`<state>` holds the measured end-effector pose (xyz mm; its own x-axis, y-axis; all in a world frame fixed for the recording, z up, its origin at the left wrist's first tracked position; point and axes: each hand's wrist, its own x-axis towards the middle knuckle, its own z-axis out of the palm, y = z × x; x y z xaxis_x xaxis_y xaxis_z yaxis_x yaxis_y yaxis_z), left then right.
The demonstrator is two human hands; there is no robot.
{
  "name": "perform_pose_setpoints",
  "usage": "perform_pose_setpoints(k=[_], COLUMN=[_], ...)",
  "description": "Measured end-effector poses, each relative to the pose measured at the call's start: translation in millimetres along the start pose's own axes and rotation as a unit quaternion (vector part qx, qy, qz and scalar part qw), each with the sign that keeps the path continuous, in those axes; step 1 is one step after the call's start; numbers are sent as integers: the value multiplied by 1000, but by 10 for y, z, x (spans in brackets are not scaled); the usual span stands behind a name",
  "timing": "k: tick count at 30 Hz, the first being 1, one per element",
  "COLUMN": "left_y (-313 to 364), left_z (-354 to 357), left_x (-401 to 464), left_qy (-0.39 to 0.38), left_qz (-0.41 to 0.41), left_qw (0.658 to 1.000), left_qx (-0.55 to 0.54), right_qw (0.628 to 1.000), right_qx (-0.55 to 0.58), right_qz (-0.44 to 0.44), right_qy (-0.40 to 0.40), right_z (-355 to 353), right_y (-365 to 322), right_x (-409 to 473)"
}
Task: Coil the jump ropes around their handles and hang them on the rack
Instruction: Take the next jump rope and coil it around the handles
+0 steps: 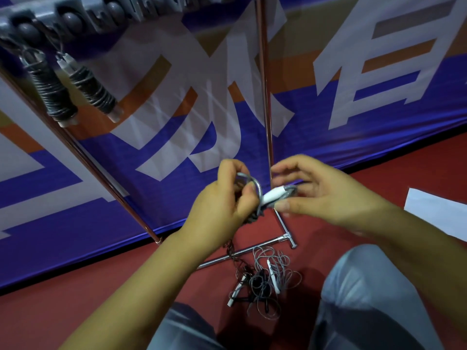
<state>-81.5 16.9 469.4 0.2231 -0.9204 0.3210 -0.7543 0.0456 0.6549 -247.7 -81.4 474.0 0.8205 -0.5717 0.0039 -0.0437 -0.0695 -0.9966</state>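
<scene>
Two coiled jump ropes (73, 92) hang from the rack (83, 16) up top left, long axes sloping down to the right. Mid-frame the left hand (222, 205) pinches a grey rope loop (252, 183), grip curled round it. The white handle (274, 197) runs left-right, slightly tilted, right hand (323, 195) clamped on its far end. On the red floor (75, 311) below sits a tangled rope pile (262, 279).
</scene>
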Motion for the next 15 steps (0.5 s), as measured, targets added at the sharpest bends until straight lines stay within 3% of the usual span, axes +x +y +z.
perform_pose_setpoints(k=[2, 6, 10, 15], left_y=[-24, -41, -71, -44], left_z=[39, 104, 80, 50], left_x=[-15, -34, -76, -173], left_qy=[39, 101, 76, 32], left_qz=[43, 108, 95, 29], left_qw=[994, 978, 984, 999], left_qx=[90, 144, 127, 23], right_qw=[994, 992, 997, 998], right_qx=[79, 85, 3, -46], right_qz=[80, 92, 38, -4], right_qy=[-15, 29, 63, 36], right_z=[36, 105, 100, 81], right_y=[-16, 1, 44, -46], right_x=[-6, 20, 14, -59])
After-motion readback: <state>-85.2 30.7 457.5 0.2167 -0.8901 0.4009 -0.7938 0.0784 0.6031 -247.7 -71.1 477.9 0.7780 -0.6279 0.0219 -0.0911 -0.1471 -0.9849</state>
